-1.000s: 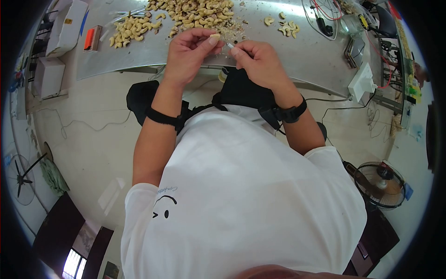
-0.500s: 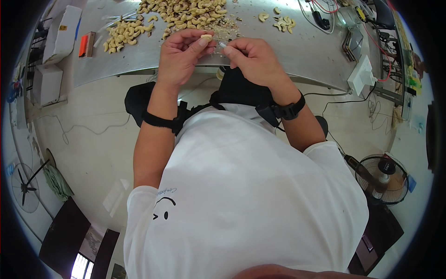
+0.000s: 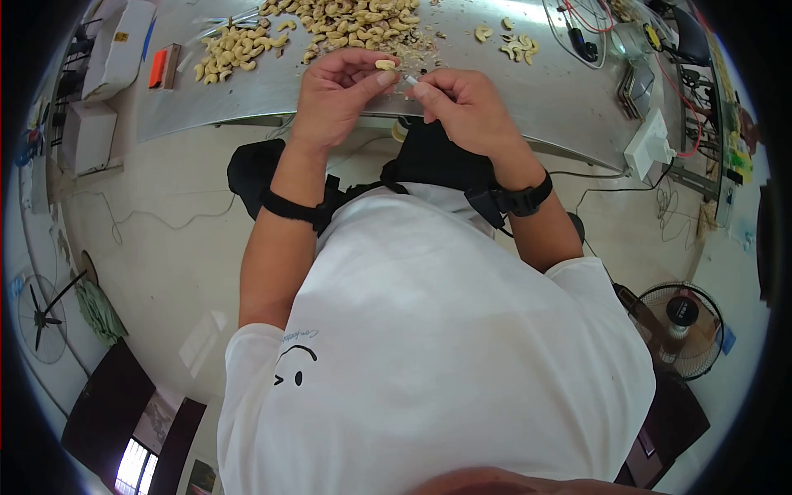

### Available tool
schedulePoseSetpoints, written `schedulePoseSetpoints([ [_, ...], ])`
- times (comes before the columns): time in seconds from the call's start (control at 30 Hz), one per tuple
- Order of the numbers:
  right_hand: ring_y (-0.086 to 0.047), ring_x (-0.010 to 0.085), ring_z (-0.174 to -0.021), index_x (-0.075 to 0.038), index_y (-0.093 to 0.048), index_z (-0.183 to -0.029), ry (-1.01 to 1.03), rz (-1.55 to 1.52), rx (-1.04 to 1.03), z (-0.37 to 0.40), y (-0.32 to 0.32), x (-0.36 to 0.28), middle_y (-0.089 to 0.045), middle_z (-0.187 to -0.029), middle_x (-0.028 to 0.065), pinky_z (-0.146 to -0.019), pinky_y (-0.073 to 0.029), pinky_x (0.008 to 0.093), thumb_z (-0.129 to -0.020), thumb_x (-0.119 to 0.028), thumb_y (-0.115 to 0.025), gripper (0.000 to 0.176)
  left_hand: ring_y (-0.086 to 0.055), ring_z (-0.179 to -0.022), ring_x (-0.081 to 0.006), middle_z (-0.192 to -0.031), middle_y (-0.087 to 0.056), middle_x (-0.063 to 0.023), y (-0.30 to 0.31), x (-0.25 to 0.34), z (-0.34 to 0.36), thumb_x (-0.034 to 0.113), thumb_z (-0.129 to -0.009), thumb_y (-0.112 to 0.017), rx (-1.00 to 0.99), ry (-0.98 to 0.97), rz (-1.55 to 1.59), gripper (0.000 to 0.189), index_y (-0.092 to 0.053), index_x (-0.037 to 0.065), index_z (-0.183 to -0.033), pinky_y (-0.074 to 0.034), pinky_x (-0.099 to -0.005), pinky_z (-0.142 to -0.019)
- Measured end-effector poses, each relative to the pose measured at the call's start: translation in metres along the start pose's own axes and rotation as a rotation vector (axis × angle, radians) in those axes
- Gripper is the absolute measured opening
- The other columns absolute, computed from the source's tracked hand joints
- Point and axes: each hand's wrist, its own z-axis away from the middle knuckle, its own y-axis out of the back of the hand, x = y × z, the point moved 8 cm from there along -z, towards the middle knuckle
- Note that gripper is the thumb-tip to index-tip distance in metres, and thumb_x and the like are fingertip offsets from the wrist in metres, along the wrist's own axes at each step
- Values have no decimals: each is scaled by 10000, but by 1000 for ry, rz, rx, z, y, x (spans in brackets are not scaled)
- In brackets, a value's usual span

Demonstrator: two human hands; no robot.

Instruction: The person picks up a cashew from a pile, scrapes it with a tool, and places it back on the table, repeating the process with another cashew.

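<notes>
Pale cashew (image 3: 385,65), pinched in the left hand (image 3: 337,97) above the steel desk (image 3: 557,111)! Close by, the right hand (image 3: 464,106) grips a white-tipped tool (image 3: 411,80), mostly hidden, its tip just short of the nut. Beyond them, the big pile (image 3: 359,25); a smaller heap (image 3: 233,51) sits left.

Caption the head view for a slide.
Left hand pinching a cashew, right hand holding a pale object, at a metal table with piled cashews.

The left hand (image 3: 337,95) pinches a cashew (image 3: 385,65); the right hand (image 3: 469,106) grips a pale tool (image 3: 411,80) just beside it. Beyond them, a big pile (image 3: 363,26) of cashews lies on the table (image 3: 561,120).
</notes>
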Motion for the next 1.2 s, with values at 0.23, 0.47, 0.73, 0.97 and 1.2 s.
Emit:
schedulePoseSetpoints([
  [0.23,-572,97,-597,-13,-724,-891,-45,15,-23,2,1,2,-638,-642,26,-574,-461,285,-952,-231,-634,244,-716,-914,-181,-1107,-734,-153,2,-4,2,-44,-931,-683,-5,16,-52,229,-671,-13,-1158,-602,-304,-827],
  [0.47,-568,105,-591,-13,-724,-892,-50,50,-17,0,3,3,-644,-644,33,-573,-464,300,-950,-230,-645,238,-723,-895,-188,-1070,-742,-151,-1,-2,1,-41,-926,-691,1,-11,-107,212,-674,-25,-1137,-609,-312,-826],
  [0.73,-548,153,-573,1,-721,-943,94,88,220,5,9,-5,-621,-640,87,-578,-472,332,-943,-221,-668,229,-727,-896,-203,-1047,-737,-162,0,-3,0,-40,-930,-690,48,19,-106,202,-659,-40,-1130,-615,-316,-811],
  [0.97,-540,171,-589,7,-720,-935,46,54,107,6,5,0,-628,-661,110,-591,-466,346,-928,-215,-658,230,-723,-936,-215,-1101,-726,-182,1,-4,0,-56,-934,-675,56,36,-128,221,-609,-30,-1144,-610,-322,-830],
  [1.2,-550,121,-611,12,-716,-945,39,56,47,4,0,7,-613,-668,63,-589,-466,306,-956,-202,-636,228,-727,-910,-180,-1040,-739,-134,-6,2,3,-38,-924,-700,44,-27,-110,181,-640,-9,-1092,-606,-296,-809],
])
